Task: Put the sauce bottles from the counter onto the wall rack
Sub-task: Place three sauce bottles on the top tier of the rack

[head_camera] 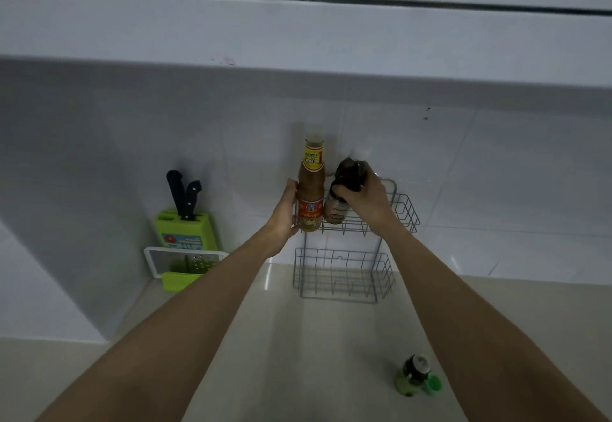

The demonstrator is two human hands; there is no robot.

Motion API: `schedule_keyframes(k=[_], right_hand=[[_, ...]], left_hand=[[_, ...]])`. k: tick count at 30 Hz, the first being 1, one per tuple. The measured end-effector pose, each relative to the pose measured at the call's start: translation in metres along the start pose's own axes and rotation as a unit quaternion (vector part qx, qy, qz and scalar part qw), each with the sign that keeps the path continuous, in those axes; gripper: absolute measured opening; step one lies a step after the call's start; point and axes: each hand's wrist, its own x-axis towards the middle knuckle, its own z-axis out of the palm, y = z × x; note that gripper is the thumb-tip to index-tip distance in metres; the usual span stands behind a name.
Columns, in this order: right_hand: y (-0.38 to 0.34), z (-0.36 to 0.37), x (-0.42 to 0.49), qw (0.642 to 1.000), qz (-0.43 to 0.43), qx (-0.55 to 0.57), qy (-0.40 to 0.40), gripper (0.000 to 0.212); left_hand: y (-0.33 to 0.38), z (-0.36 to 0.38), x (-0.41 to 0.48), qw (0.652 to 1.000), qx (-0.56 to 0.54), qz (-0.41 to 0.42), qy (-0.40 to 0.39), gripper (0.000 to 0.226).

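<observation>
A two-tier wire wall rack [404,211] hangs on the tiled wall above the counter. A tall brown sauce bottle [310,186] with a red and yellow label stands upright at the left end of the upper basket, and my left hand [287,209] grips its lower body. Beside it a dark sauce bottle [344,190] leans tilted over the same basket, with my right hand [362,195] closed around its middle. The lower basket [344,277] holds nothing. A green-capped bottle [415,376] stands on the counter at the lower right.
A green knife block [185,231] with two black-handled knives stands at the left against the wall, with a white and green grater [180,264] in front of it. White wall cabinets [298,24] overhang the counter [298,355].
</observation>
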Motion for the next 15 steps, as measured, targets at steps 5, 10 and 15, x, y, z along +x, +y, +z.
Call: schedule_keyframes(k=[5, 10, 15], right_hand=[[0.005, 0.003, 0.017, 0.996, 0.040, -0.046, -0.060, 0.063], [0.015, 0.005, 0.009, 0.990, 0.056, -0.044, -0.120, 0.048], [0.022, 0.017, 0.003, 0.989, 0.098, -0.003, -0.112, 0.052]], left_hand=[[-0.002, -0.001, 0.000, 1.000, 0.002, 0.008, -0.009, 0.060], [-0.005, -0.004, 0.002, 1.000, 0.019, 0.002, -0.009, 0.059], [-0.006, 0.000, 0.001, 1.000, 0.023, -0.012, -0.005, 0.060]])
